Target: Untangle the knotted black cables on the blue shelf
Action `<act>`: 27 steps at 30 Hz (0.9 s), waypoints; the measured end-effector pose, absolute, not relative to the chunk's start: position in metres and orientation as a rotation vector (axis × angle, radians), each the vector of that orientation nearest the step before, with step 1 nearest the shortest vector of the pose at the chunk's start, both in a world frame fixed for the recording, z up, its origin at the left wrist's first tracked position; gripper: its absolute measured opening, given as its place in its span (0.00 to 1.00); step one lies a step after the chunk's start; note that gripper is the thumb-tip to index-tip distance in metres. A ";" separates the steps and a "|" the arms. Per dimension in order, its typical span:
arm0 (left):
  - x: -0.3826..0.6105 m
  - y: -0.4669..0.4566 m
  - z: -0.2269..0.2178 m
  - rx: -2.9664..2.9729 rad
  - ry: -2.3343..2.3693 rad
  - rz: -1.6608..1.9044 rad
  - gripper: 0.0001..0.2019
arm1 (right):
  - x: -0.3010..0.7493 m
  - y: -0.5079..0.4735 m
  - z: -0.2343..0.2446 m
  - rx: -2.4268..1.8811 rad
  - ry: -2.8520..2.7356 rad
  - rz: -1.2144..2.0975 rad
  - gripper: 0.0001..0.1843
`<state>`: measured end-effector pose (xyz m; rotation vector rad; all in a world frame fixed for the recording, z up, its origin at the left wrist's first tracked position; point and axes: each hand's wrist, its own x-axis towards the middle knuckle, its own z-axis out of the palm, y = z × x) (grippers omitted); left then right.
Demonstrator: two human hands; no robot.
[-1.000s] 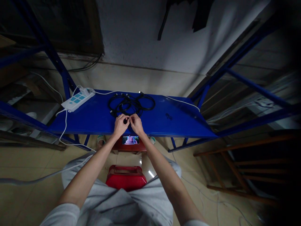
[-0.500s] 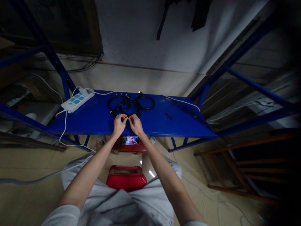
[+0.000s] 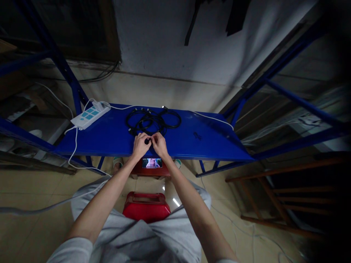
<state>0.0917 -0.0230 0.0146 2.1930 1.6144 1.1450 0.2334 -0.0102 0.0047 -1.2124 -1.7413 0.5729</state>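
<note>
As I watch from the side of the room, the person's left hand (image 3: 140, 146) and right hand (image 3: 159, 145) come together near the front edge of a blue steel shelf (image 3: 197, 146). Each grip is closed in a tight pinch, the fingertips (image 3: 150, 138) of both hands meeting around a small black cable end (image 3: 147, 141), though the fingers hide most of it. Just beyond the hands, black cables (image 3: 152, 122) lie in loose, overlapping loops on the shelf, towards its back edge. Off to the left sits a white power strip (image 3: 88, 117) with teal switches, and its white cord (image 3: 76, 146) drops over the shelf's front edge. Below the shelf, a phone (image 3: 151, 163) with a lit screen lies on a red stool (image 3: 150, 172), while a red plastic case (image 3: 146, 206) rests on the tiled floor (image 3: 41, 186) nearer the person.
</note>
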 end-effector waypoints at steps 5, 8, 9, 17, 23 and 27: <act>0.088 -0.019 0.010 2.140 1.614 1.176 0.03 | 0.234 -0.009 0.004 -1.143 -1.682 0.674 0.12; 0.085 -0.015 0.007 2.088 1.579 1.199 0.05 | 0.233 -0.007 0.001 -1.129 -1.614 0.729 0.12; 0.084 -0.014 0.006 2.078 1.564 1.210 0.05 | 0.233 -0.006 0.000 -1.129 -1.596 0.741 0.11; 0.083 -0.014 0.001 2.051 1.555 1.253 0.08 | 0.233 -0.002 -0.003 -1.158 -1.638 0.677 0.12; 0.084 -0.014 -0.001 2.060 1.578 1.251 0.08 | 0.233 -0.007 0.002 -1.222 -1.685 0.609 0.11; 0.085 -0.017 0.004 2.042 1.589 1.276 0.07 | 0.233 -0.010 0.004 -1.231 -1.717 0.595 0.11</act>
